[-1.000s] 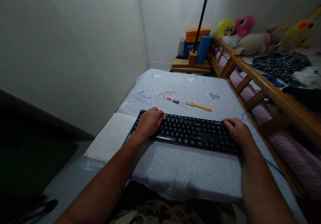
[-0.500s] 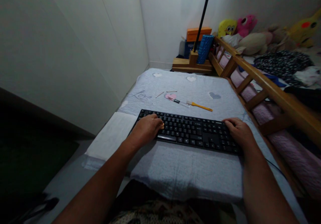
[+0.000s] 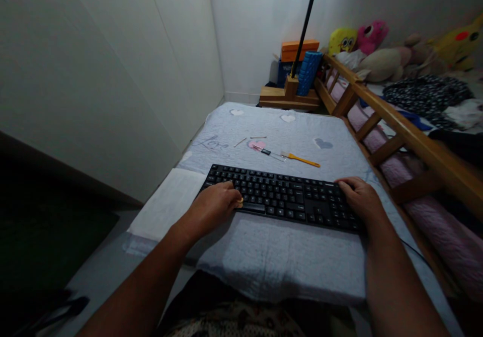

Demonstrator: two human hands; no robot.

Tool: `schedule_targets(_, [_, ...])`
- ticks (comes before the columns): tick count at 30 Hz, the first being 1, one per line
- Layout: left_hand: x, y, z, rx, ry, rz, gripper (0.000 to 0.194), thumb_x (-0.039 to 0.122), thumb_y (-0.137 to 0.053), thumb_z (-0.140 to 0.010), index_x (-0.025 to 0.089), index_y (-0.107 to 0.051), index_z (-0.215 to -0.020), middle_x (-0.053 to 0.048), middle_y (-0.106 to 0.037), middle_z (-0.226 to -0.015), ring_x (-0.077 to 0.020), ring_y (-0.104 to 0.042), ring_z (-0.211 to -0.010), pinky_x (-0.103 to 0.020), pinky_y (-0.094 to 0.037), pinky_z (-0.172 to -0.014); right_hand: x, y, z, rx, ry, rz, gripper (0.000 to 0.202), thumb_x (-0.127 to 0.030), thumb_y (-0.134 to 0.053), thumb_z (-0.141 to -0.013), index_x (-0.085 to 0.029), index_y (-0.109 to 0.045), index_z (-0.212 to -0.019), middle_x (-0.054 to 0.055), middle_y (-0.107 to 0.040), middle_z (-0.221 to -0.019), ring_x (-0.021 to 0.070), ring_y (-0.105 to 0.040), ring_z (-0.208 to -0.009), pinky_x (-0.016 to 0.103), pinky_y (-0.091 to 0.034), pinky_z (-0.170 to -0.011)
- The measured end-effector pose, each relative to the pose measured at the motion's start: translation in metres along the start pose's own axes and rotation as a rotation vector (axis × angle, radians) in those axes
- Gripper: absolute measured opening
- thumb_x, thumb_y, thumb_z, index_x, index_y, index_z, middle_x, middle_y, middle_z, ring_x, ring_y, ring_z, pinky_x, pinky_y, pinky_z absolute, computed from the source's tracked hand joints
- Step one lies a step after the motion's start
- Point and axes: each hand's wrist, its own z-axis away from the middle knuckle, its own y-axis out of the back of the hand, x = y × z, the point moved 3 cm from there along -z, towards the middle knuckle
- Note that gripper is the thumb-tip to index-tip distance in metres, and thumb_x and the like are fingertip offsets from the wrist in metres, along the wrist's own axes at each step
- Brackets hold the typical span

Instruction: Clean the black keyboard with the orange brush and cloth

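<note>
A black keyboard (image 3: 279,193) lies across the cloth-covered table in front of me. My left hand (image 3: 217,203) is over its left part, fingers curled and pinching a small pale-yellow piece (image 3: 240,203) near the space bar; its exact kind is too small to tell. At the other end, my right hand (image 3: 358,196) grips the keyboard's right edge, thumb on top and the other fingers partly hidden. Beyond the keyboard lie a yellow-handled brush (image 3: 304,160), a thin clear tool with a black band (image 3: 266,152) and two cotton swabs (image 3: 240,142).
A white folded sheet (image 3: 166,201) lies at the table's left side. A wooden bed rail (image 3: 400,123) runs along the right, with plush toys (image 3: 342,41) behind it. The keyboard's cable (image 3: 415,251) trails off to the right. A white cabinet (image 3: 113,75) stands at the left.
My left hand has moved slightly toward me and left over the keys, with the pale-yellow piece still pinched. My right hand and the keyboard stay where they were.
</note>
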Motion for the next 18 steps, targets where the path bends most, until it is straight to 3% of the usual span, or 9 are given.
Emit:
schedule_targets(8, [-0.007,0.014,0.004,-0.101,-0.003,0.078,0.019,0.024,-0.057,-0.094,0.019,-0.075,-0.092,-0.006,-0.068,-0.094,-0.0169,-0.063,-0.084,-0.028,-0.046,-0.075,0.001,-0.001,-0.001,0.001,-0.002,-0.004,0.037,-0.043,-0.046,-0.083,-0.019,-0.073,-0.084,0.012,-0.074,-0.098,0.0274,-0.066,-0.098,0.04,-0.048,-0.096])
schedule_targets(14, [-0.019,0.024,-0.023,0.182,0.032,0.068,0.021,0.03,-0.057,-0.097,0.019,-0.074,-0.102,-0.006,-0.069,-0.102,-0.0182,-0.065,-0.093,-0.029,-0.048,-0.084,0.0,0.0,0.0,0.005,-0.01,-0.011,0.035,-0.043,-0.046,-0.082,-0.02,-0.073,-0.082,0.011,-0.074,-0.098,0.0271,-0.066,-0.098,0.04,-0.048,-0.095])
schedule_targets(18, [-0.018,0.015,-0.047,0.213,0.114,-0.025,0.023,0.029,-0.057,-0.097,0.017,-0.075,-0.104,-0.008,-0.069,-0.102,-0.0201,-0.065,-0.095,-0.03,-0.047,-0.085,-0.001,0.001,0.0,0.007,-0.007,-0.019,0.034,-0.042,-0.047,-0.082,-0.021,-0.073,-0.082,0.011,-0.074,-0.097,0.0265,-0.066,-0.097,0.039,-0.048,-0.095])
